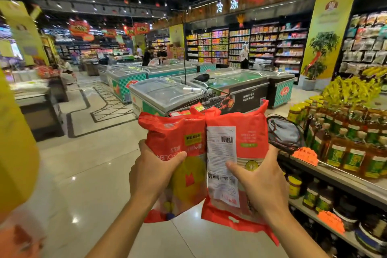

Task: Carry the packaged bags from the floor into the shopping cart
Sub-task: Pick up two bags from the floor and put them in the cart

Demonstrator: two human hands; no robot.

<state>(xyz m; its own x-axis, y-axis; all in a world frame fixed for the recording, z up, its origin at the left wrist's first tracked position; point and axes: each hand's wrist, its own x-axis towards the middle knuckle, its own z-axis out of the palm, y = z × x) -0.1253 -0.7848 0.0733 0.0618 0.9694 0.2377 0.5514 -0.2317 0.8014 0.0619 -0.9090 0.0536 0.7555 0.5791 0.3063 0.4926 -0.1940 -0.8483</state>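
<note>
- A person's two bare forearms reach forward in a supermarket aisle. Each hand holds one bag up in the air, clear of the glossy pale tiled floor (90, 174).
- The left hand (152, 172) grips the red and yellow plastic packaged bag (178, 134) from its outer side, with the thumb curled across the front.
- The right hand (259, 182) grips the red plastic packaged bag with a white printed label (249, 130). The thumb presses on the label and the fingers wrap behind.
- The two bags stand upright side by side, touching along their inner edges. Their print reads upside down.
- Just behind the bags is a silver wire shopping cart (211, 97), with more red packages (196, 108) showing in its basket.
- Beyond the cart stand glass-topped chest freezers (165, 92).
- On the right, a grey metal shelf rack (339, 176) carries amber oil bottles with green labels (354, 157). A grey-blue fabric pouch (284, 132) lies on its upper level, near the right-hand bag.
</note>
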